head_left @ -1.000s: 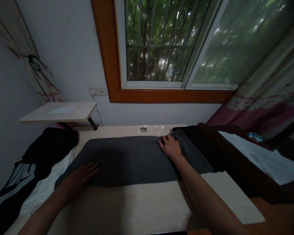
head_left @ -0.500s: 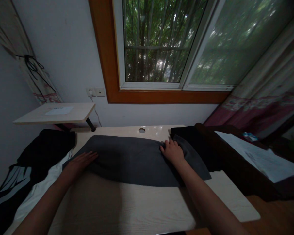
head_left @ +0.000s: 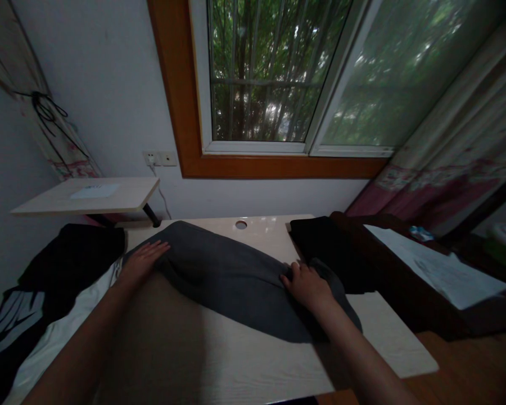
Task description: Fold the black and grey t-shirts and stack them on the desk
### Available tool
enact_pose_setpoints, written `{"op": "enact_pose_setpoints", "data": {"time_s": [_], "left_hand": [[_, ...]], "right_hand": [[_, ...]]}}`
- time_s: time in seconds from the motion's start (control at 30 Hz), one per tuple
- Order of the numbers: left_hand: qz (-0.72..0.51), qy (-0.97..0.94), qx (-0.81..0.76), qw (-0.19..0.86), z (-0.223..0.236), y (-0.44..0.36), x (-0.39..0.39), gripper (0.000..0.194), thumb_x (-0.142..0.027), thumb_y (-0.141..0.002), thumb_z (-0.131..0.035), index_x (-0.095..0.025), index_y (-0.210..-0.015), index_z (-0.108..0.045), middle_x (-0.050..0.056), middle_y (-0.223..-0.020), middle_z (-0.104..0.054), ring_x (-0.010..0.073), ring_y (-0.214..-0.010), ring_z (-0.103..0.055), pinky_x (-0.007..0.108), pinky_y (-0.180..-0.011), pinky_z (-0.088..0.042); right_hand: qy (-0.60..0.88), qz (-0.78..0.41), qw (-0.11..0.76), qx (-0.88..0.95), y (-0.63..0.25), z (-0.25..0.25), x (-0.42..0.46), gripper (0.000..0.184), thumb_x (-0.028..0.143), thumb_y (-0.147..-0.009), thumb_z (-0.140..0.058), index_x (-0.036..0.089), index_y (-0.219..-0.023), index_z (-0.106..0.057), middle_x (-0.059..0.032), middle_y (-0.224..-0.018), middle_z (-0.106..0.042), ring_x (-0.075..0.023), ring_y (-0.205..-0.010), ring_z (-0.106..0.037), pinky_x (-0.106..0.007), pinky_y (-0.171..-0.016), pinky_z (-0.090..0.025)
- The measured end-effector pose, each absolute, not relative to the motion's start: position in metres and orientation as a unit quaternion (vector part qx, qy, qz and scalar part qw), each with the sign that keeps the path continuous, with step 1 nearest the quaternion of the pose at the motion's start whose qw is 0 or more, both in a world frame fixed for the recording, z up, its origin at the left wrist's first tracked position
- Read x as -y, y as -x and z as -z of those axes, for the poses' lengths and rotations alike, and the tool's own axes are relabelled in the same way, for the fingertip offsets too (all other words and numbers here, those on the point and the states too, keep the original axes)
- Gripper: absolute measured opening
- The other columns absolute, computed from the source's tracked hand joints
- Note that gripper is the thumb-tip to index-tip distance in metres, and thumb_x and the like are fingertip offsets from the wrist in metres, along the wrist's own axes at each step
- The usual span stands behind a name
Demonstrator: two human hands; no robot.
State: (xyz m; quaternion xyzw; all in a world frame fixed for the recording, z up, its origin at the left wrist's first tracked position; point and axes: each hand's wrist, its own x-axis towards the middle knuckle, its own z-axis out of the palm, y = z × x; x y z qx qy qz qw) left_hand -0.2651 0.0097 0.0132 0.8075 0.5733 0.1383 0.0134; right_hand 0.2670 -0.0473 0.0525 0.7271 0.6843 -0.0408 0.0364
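Note:
A dark grey folded garment (head_left: 236, 281), its kind not clear, lies slantwise across the pale wooden table (head_left: 253, 365). My left hand (head_left: 145, 259) rests flat on the garment's left end, fingers stretched out. At the right part, my right hand (head_left: 307, 284) has its fingers bent over the cloth and grips it, and the fabric bunches around them. The garment's far right end is partly covered by my right forearm.
Black clothing (head_left: 80, 253) and a white cloth (head_left: 63, 326) lie on the left, below a small raised shelf (head_left: 126, 194). A folded black cloth (head_left: 329, 247) sits at the back right, beside a dark surface bearing a white sheet (head_left: 430, 264). A window (head_left: 278, 84) is behind.
The garment has turned: its left end moved away from me, its right end nearer. My left hand went slightly forward; my right hand came nearer and to the right.

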Motion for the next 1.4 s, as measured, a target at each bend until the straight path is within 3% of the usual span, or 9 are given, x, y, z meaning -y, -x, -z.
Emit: {"op": "enact_pose_setpoints", "data": {"time_s": [0.13, 0.33, 0.47, 0.6, 0.73, 0.9, 1.1, 1.23, 1.4], "left_hand": [[-0.174, -0.786, -0.592, -0.043, -0.009, 0.262, 0.006, 0.059, -0.014, -0.084, -0.046, -0.022, -0.140, -0.060, 0.008, -0.149, -0.058, 0.0277, -0.147, -0.041, 0.050, -0.124, -0.027], [-0.220, -0.606, -0.755, -0.120, -0.018, 0.250, 0.054, 0.058, -0.022, -0.086, -0.048, -0.018, -0.144, -0.054, 0.021, -0.136, -0.055, 0.0398, -0.128, -0.052, 0.056, -0.105, -0.044], [-0.238, -0.513, -0.825, -0.008, -0.028, 0.248, 0.073, 0.059, -0.043, -0.093, -0.043, -0.018, -0.146, -0.044, 0.021, -0.124, -0.062, 0.0379, -0.107, -0.066, 0.051, -0.086, -0.053], [-0.246, -0.469, -0.840, 0.116, -0.025, 0.251, 0.073, 0.078, -0.062, -0.092, -0.043, -0.015, -0.153, -0.029, 0.014, -0.093, -0.071, 0.0352, -0.083, -0.073, 0.048, -0.076, -0.055], [-0.314, -0.495, -0.796, 0.154, -0.011, 0.251, 0.057, 0.095, -0.064, -0.086, -0.054, -0.011, -0.157, -0.021, 0.011, -0.090, -0.073, 0.0309, -0.073, -0.073, 0.046, -0.072, -0.057], [-0.296, -0.522, -0.792, 0.114, -0.006, 0.243, 0.031, 0.079, -0.045, -0.087, -0.058, -0.018, -0.156, -0.029, 0.018, -0.116, -0.072, 0.0321, -0.088, -0.075, 0.045, -0.080, -0.057], [-0.304, -0.557, -0.766, 0.102, -0.015, 0.233, -0.015, 0.070, -0.031, -0.086, -0.058, -0.020, -0.152, -0.039, 0.016, -0.134, -0.067, 0.0332, -0.115, -0.069, 0.045, -0.097, -0.054], [-0.341, -0.553, -0.755, 0.091, -0.021, 0.221, -0.050, 0.062, -0.021, -0.085, -0.056, -0.019, -0.146, -0.048, 0.013, -0.135, -0.067, 0.0302, -0.123, -0.065, 0.043, -0.104, -0.051], [-0.362, -0.559, -0.743, 0.070, -0.020, 0.208, -0.076, 0.052, -0.024, -0.091, -0.053, -0.015, -0.142, -0.051, 0.017, -0.138, -0.064, 0.0295, -0.127, -0.062, 0.042, -0.110, -0.046]], "right_hand": [[-0.706, 0.029, 0.041, -0.707, -0.264, -0.061, 0.038, 0.040, 0.049, -0.095, -0.054, 0.018, -0.120, -0.061, -0.0198, -0.117, -0.065, -0.0377, -0.114, -0.061, -0.046, -0.086, -0.049], [-0.638, 0.001, -0.006, -0.770, -0.241, -0.066, 0.004, 0.045, 0.049, -0.093, -0.060, 0.023, -0.130, -0.062, -0.0167, -0.125, -0.064, -0.0364, -0.117, -0.057, -0.046, -0.095, -0.044], [-0.606, 0.031, -0.042, -0.794, -0.220, -0.058, -0.021, 0.047, 0.051, -0.093, -0.062, 0.022, -0.130, -0.062, -0.0146, -0.126, -0.063, -0.0324, -0.116, -0.058, -0.038, -0.093, -0.047], [-0.590, 0.068, -0.061, -0.802, -0.208, -0.050, -0.039, 0.040, 0.049, -0.094, -0.062, 0.021, -0.123, -0.066, -0.0123, -0.122, -0.065, -0.0272, -0.112, -0.062, -0.032, -0.091, -0.046], [-0.593, 0.114, -0.043, -0.796, -0.207, -0.046, -0.048, 0.038, 0.049, -0.095, -0.061, 0.020, -0.119, -0.066, -0.0117, -0.117, -0.070, -0.0244, -0.104, -0.066, -0.029, -0.085, -0.047], [-0.604, 0.144, -0.004, -0.784, -0.216, -0.044, -0.046, 0.038, 0.052, -0.097, -0.055, 0.021, -0.114, -0.069, -0.0129, -0.112, -0.074, -0.0262, -0.103, -0.069, -0.029, -0.081, -0.047], [-0.590, 0.206, 0.000, -0.781, -0.237, -0.046, -0.031, 0.035, 0.047, -0.096, -0.057, 0.020, -0.113, -0.072, -0.0124, -0.112, -0.076, -0.0270, -0.102, -0.071, -0.030, -0.081, -0.049], [-0.544, 0.308, 0.012, -0.780, -0.246, -0.055, -0.015, 0.037, 0.042, -0.092, -0.061, 0.019, -0.119, -0.072, -0.0114, -0.115, -0.076, -0.0273, -0.103, -0.071, -0.031, -0.085, -0.051], [-0.425, 0.458, 0.020, -0.780, -0.241, -0.067, 0.004, 0.047, 0.041, -0.090, -0.062, 0.021, -0.133, -0.064, -0.0076, -0.128, -0.072, -0.0255, -0.110, -0.069, -0.033, -0.093, -0.052]]}}
